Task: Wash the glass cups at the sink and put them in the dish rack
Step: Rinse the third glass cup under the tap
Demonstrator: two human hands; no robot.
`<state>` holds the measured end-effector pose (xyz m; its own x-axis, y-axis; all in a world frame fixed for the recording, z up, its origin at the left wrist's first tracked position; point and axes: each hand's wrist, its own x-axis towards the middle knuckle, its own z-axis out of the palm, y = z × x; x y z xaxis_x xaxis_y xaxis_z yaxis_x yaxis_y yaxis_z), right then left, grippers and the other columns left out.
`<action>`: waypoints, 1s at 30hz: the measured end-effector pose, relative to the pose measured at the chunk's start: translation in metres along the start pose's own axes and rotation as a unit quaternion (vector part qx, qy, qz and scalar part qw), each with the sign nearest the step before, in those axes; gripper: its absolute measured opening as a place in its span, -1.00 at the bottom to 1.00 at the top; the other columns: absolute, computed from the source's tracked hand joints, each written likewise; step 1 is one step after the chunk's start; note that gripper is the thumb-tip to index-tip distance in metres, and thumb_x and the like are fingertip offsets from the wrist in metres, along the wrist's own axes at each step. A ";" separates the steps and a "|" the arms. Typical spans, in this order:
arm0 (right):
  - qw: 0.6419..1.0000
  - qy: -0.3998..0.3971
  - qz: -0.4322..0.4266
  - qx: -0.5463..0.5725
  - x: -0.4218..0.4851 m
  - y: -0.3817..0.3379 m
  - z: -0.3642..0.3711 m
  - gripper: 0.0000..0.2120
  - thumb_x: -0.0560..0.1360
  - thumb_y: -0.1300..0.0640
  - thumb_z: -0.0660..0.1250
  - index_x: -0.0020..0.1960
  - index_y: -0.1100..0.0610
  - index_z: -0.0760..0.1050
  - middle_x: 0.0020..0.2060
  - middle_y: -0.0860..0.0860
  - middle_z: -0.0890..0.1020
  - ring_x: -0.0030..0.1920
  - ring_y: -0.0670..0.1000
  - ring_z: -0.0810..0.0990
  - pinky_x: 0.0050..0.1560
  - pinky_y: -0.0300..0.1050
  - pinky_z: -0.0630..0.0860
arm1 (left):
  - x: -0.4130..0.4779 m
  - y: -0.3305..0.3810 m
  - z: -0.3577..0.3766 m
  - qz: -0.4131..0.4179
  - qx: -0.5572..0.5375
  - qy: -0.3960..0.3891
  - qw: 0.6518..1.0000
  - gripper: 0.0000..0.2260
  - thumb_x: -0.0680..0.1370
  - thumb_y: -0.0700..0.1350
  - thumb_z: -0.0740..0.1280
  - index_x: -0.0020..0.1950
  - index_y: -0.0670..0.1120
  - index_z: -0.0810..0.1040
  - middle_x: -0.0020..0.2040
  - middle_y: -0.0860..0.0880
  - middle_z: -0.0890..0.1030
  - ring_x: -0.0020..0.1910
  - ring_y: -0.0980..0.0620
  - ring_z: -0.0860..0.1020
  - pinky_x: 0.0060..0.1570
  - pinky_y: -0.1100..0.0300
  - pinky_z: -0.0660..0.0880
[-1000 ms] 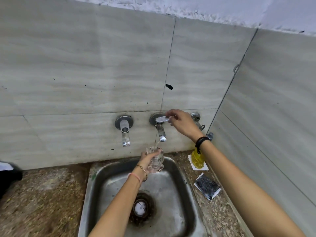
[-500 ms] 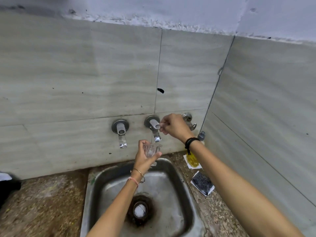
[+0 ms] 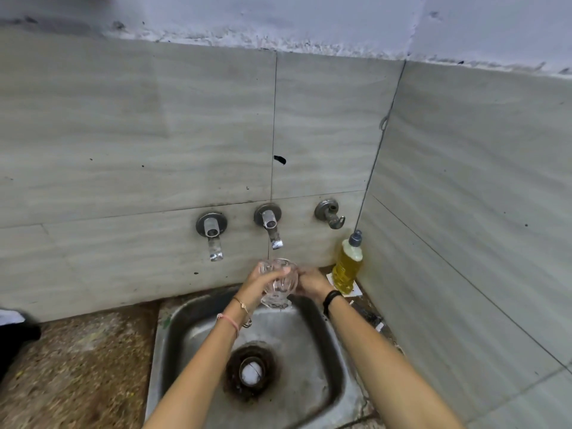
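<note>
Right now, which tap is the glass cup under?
The middle tap. The glass cup is just below its spout; the left tap and the hooked valve on the right are off to the sides.

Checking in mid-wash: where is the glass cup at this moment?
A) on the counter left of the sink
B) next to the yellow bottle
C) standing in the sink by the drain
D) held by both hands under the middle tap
D: the left hand and the right hand both grip the glass cup just below the spout of the middle tap, above the sink.
</note>
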<state>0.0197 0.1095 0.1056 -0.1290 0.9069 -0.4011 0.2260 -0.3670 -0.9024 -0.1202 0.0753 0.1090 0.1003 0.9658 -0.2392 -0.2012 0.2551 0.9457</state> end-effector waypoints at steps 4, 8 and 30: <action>0.992 -0.096 0.065 0.050 -0.010 0.038 0.021 -0.81 0.58 0.30 0.22 -0.11 0.14 0.58 -0.20 0.04 0.64 -0.29 -0.10 0.62 -0.34 -0.27 0.56 | -0.004 0.001 0.000 -0.217 -0.034 -0.050 0.974 -0.66 0.41 0.01 0.41 0.05 -0.20 0.56 -0.10 -0.18 0.62 -0.16 -0.11 0.59 0.01 -0.03 0.56; 0.989 -0.133 0.063 0.014 -0.011 0.042 0.015 -0.82 0.52 0.44 0.25 -0.18 0.28 0.56 -0.35 0.03 0.67 -0.37 -0.10 0.65 -0.30 -0.29 0.58 | -0.012 -0.001 -0.006 -0.255 -0.102 0.017 0.961 -0.67 0.50 0.02 0.33 0.08 -0.22 0.53 -0.04 -0.21 0.59 -0.13 -0.13 0.57 -0.32 0.01 0.61; 0.887 -0.052 -0.341 -0.306 -0.010 0.008 0.004 -0.46 0.36 -0.07 0.50 0.24 0.10 0.45 0.10 0.01 0.53 0.04 -0.02 0.55 0.07 -0.10 0.51 | -0.024 0.001 -0.025 -0.272 -0.049 0.029 0.961 -0.26 0.46 0.38 0.16 0.33 -0.23 0.39 -0.02 -0.34 0.62 -0.10 -0.22 0.66 -0.15 0.01 0.62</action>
<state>0.0189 0.0968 0.1013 -0.5185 0.8392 0.1638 0.5390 0.4695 -0.6993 -0.1472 0.0539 0.1096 0.1632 0.6892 -0.7060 -0.2246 0.7228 0.6536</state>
